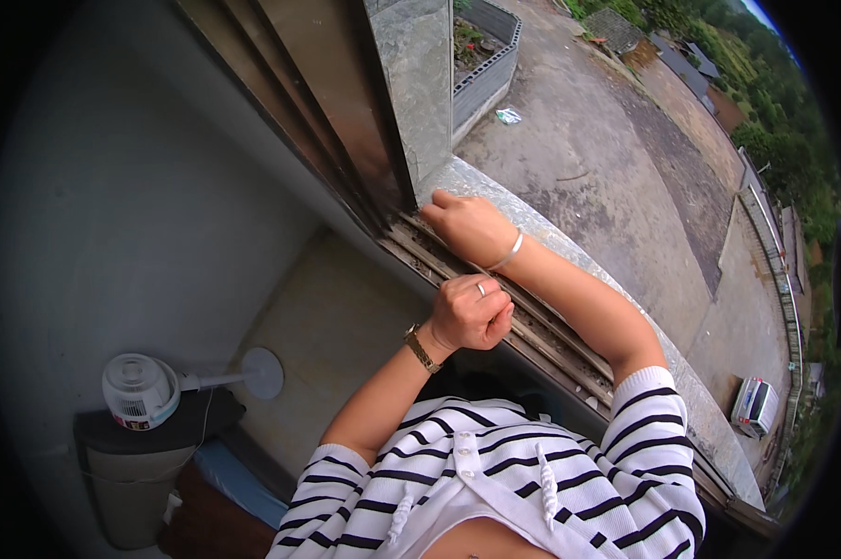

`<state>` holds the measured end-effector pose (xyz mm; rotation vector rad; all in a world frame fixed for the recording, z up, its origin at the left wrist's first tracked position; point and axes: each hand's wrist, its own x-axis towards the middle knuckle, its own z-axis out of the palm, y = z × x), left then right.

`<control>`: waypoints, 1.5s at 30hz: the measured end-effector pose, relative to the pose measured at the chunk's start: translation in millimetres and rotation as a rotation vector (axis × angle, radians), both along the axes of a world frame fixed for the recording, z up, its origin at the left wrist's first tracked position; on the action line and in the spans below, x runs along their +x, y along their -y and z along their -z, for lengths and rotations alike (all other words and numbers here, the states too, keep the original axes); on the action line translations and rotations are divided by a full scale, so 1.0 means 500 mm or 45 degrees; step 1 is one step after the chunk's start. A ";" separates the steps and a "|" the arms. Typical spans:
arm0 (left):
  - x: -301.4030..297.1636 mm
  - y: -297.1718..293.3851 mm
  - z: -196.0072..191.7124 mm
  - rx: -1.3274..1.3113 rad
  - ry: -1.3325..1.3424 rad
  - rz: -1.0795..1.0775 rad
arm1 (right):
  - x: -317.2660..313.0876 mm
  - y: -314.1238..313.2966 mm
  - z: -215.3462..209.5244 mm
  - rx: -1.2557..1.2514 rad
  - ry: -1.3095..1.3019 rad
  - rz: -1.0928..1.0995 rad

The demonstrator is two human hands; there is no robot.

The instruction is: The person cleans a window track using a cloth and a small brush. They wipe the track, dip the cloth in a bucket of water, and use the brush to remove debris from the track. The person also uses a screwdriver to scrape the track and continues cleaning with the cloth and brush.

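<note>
The window track [551, 343] is running diagonally between the room and the stone sill [532, 228], and dirt is lying along its rails. The right hand [469, 231] is reaching over the track to its far left end, just beside the brown window panels [337, 84]. Its fingers are bending downward, with the tips partly hidden; whether they are gripping anything cannot be told. A pale bracelet [512, 250] is circling that wrist.

The left hand [472, 312] is forming a closed fist over the near side of the track, nearer the body than the right hand. Whether it is touching the rails or enclosing something cannot be told. It is wearing a ring [481, 291], and a gold-coloured watch [422, 349] is circling the wrist.

Indoors, at the near left, a white fan [141, 387] is standing beside a dark-topped cabinet [113, 466]. Outside, a concrete yard [588, 168] is extending far right, where a white vehicle [756, 407] is standing near a long railing [782, 270].
</note>
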<state>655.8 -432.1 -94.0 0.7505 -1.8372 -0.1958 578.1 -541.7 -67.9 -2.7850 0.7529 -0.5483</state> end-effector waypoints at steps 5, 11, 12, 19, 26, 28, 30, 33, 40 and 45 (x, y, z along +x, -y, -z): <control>0.004 -0.006 -0.001 0.008 0.028 -0.033 | -0.042 0.011 -0.053 0.155 -0.013 -0.087; 0.006 -0.004 0.000 -0.002 0.031 -0.018 | -0.039 -0.030 -0.049 0.071 -0.204 0.078; 0.007 -0.007 0.001 -0.013 0.018 -0.043 | -0.064 -0.042 -0.083 0.110 -0.417 -0.001; 0.004 -0.002 0.003 -0.011 0.034 -0.008 | -0.021 -0.021 -0.040 -0.037 -0.126 0.088; 0.003 -0.004 0.001 -0.046 0.009 -0.012 | -0.076 -0.044 -0.087 0.166 -0.231 0.095; 0.003 -0.001 -0.001 -0.033 0.014 0.012 | -0.034 -0.006 -0.025 0.122 0.016 0.152; -0.001 0.002 -0.002 -0.029 0.004 0.045 | -0.033 0.003 0.002 0.184 0.107 0.079; 0.012 -0.003 0.004 -0.028 0.028 0.004 | -0.059 -0.012 -0.062 0.293 -0.056 -0.039; 0.004 -0.001 0.006 -0.027 0.043 0.033 | 0.029 -0.010 -0.023 -0.001 0.002 0.067; 0.011 -0.007 0.010 -0.109 0.044 -0.068 | -0.022 -0.063 -0.110 0.091 -0.300 -0.099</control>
